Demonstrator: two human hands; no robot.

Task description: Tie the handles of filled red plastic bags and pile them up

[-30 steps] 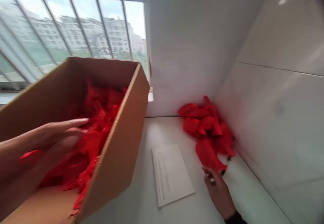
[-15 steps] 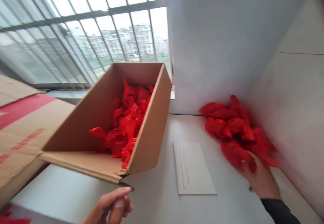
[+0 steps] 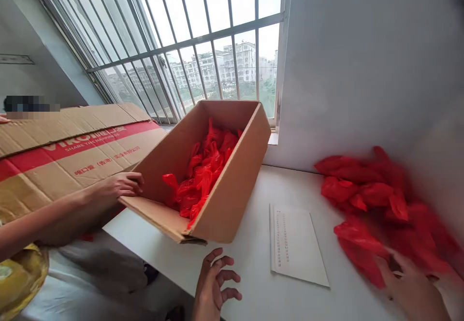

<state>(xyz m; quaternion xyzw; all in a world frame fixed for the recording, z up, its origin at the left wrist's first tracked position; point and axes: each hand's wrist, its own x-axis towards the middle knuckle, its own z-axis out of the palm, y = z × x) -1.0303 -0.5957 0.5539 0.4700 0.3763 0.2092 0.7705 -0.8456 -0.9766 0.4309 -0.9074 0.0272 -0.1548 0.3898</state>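
Note:
My left hand (image 3: 215,287) is held in front of the open cardboard box (image 3: 232,200), fingers apart and curved, with nothing in it. The box lies tilted on the white table, and knotted red plastic bags (image 3: 203,176) fill part of it. At the right, my right hand (image 3: 409,282) grips the near end of a red plastic bag (image 3: 358,248); motion blurs the fingers. That bag lies at the front of a loose pile of red bags (image 3: 373,190) against the wall. Between box and pile lies a white booklet (image 3: 297,243) with printed characters.
Another person's hand (image 3: 126,184) rests on the box's left front corner, the arm reaching in from the left. A large printed carton (image 3: 97,152) stands at the left. Behind the box is a barred window (image 3: 217,36). The white table's front edge (image 3: 152,265) runs diagonally.
The view has swung left, bringing the other person's arm and hand into sight at the box. My left hand's fingers have spread. My right hand stays at the red bag.

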